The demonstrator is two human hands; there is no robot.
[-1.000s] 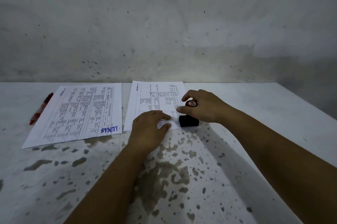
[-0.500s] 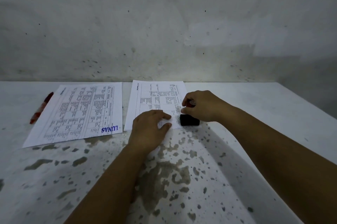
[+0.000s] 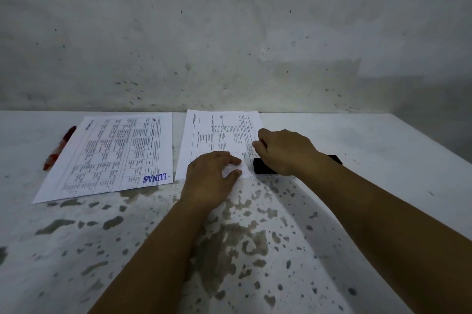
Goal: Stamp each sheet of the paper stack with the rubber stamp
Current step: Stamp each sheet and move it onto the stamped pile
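The left hand (image 3: 208,181) lies flat, pinning the paper stack's (image 3: 219,140) near edge, while the right hand (image 3: 283,151), fingers curled round the hidden rubber stamp, presses beside the ink pad (image 3: 263,169).

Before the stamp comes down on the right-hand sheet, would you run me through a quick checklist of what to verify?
1. Sheet held flat: ok. The left hand rests with straight fingers on the near edge of the right sheet.
2. Stamp in hand: cannot tell. The right hand is curled over the sheet, but the stamp itself is hidden.
3. Ink pad within reach: ok. The black ink pad lies right under the right wrist.
4. Target corner free: cannot tell, the hands cover it.
5. Finished sheet set apart: ok. The left sheet already bears a blue LUNAS mark.
6. Red pen out of the way: ok, left of both sheets.
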